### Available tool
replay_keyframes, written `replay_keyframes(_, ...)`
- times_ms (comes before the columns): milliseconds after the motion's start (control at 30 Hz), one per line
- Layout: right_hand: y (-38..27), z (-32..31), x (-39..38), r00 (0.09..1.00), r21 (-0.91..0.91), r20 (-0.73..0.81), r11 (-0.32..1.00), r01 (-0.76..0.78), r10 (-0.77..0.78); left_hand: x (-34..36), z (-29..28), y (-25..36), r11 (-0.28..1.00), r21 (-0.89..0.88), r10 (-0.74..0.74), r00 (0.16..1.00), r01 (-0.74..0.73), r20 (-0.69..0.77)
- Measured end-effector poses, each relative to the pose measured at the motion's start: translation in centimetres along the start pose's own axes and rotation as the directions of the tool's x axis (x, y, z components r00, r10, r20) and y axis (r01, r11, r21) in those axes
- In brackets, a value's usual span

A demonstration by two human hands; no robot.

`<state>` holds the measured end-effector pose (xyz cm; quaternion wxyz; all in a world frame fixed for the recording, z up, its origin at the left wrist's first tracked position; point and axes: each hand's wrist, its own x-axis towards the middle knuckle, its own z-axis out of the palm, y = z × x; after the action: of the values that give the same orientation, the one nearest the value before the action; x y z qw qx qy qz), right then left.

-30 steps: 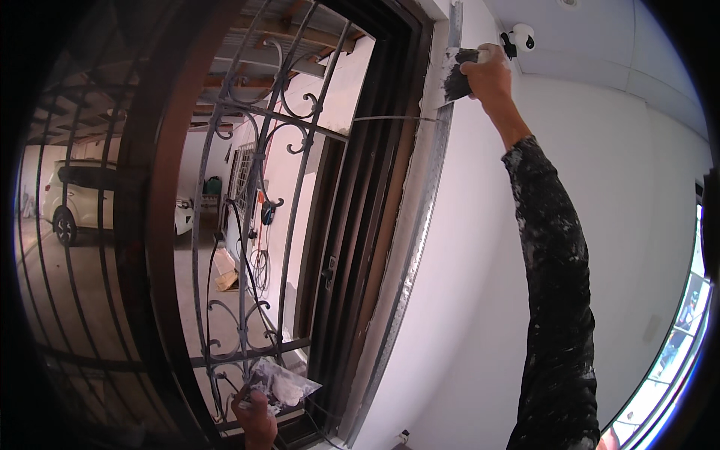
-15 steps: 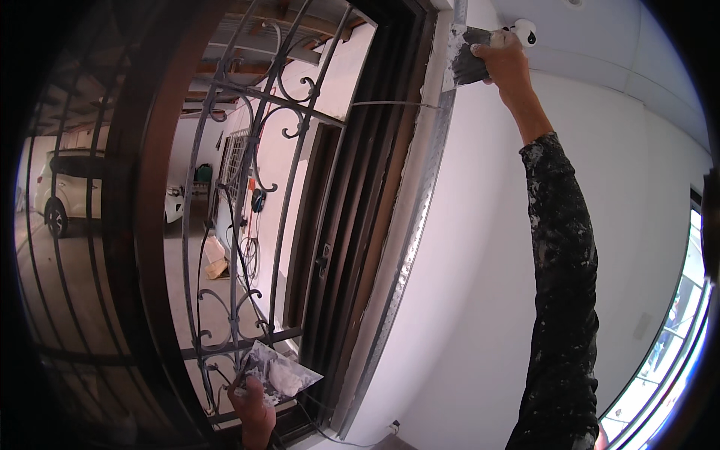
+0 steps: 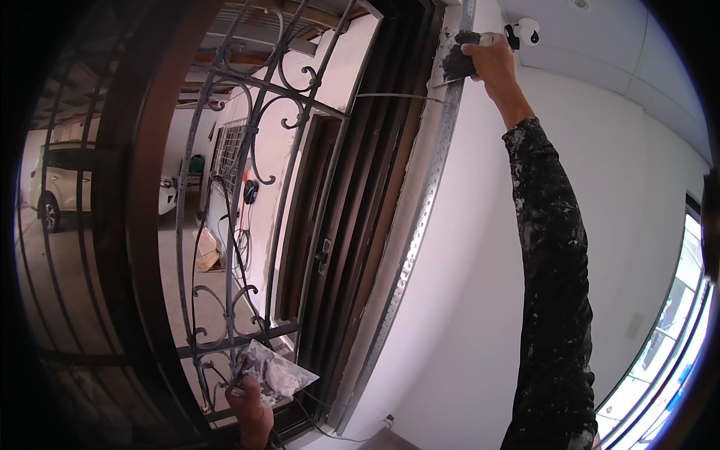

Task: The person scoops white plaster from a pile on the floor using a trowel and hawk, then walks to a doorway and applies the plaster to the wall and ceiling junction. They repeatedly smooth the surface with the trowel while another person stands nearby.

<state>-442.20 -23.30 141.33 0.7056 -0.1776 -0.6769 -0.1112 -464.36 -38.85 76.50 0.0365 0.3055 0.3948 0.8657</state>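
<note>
Black sleeve (image 3: 553, 285) (white-flecked) stretched upward, right grip (image 3: 491, 60) clasping dark scraper (image 3: 456, 61).

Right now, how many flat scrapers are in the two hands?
2: one scraper is in the right hand, high by the perforated metal strip; the other scraper, loaded with white paste, is in the left hand, low in the view.

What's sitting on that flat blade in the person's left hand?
A lump of whitish paste sits on the smeared blade; the surface beneath it and whatever the left hand covers can't be seen.
</note>
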Motion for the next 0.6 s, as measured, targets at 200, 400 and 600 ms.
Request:
replay_keyframes(200,0.4,0.5,0.3,1.0,-0.025,0.001,0.999,0.03,-0.03,0.1,0.4,1.3,0.929,-0.32,-0.182,0.983,0.184,0.035)
replay_keyframes(400,0.3,1.2,1.2,0.992,-0.212,-0.08,0.974,0.083,-0.102,0.2,1.7,3.3,0.883,-0.435,-0.163,0.984,0.176,0.066)
replay_keyframes(600,0.3,-2.0,1.1,0.995,-0.138,-0.083,0.99,0.043,-0.055,0.2,1.7,3.0,0.92,-0.367,-0.128,0.991,0.137,0.05)
